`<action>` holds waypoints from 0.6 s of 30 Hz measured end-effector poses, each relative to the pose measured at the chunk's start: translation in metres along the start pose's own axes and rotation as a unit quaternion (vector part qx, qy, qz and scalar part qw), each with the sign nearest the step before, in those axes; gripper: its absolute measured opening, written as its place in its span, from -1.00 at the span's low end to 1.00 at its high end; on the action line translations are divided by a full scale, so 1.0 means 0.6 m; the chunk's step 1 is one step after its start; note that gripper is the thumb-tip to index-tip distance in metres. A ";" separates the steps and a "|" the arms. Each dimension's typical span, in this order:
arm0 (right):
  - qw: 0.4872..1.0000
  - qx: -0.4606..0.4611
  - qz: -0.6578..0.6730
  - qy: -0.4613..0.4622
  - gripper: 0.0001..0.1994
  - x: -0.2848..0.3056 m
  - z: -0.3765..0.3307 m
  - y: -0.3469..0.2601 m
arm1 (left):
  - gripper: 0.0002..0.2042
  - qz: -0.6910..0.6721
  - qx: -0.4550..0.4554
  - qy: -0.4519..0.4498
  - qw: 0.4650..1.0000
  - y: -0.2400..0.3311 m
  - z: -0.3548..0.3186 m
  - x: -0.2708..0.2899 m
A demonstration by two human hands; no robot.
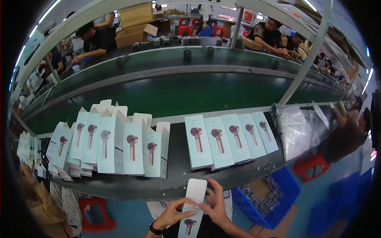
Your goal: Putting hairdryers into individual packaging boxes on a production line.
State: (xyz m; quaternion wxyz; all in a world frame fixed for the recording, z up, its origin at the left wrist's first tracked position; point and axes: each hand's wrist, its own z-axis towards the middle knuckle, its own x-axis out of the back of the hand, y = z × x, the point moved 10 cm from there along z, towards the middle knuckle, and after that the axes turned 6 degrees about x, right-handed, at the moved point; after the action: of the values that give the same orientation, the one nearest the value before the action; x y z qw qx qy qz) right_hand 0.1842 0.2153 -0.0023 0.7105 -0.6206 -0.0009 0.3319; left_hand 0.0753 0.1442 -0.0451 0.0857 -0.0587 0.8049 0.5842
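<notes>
Both hands closed on pale-blue carton, below desk edge: left hand on side, right hand at open top flap. Likely light, thin card, crushable; hold by long edges.

Five flat teal boxes in a row, six opened upright ones, one in hand.
</notes>
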 end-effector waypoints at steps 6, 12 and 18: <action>0.989 -0.067 0.109 -0.075 -0.67 0.010 -0.014 0.040 | -0.27 -0.050 -0.150 0.129 0.979 0.020 -0.018 -0.014; 0.991 -0.039 -0.112 -0.065 -0.84 0.005 -0.019 0.006 | -0.10 0.080 -0.112 0.075 0.988 0.015 -0.008 -0.044; 0.991 -0.049 -0.104 -0.072 -0.83 -0.004 -0.017 0.012 | -0.05 0.166 -0.096 0.103 0.976 0.023 -0.030 -0.052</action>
State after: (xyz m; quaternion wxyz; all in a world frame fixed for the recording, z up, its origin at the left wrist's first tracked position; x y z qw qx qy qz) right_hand 0.1832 0.2054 -0.0099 0.7081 -0.6258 -0.1328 0.2990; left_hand 0.1018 0.1312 -0.0205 -0.1021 0.0077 0.7482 0.6555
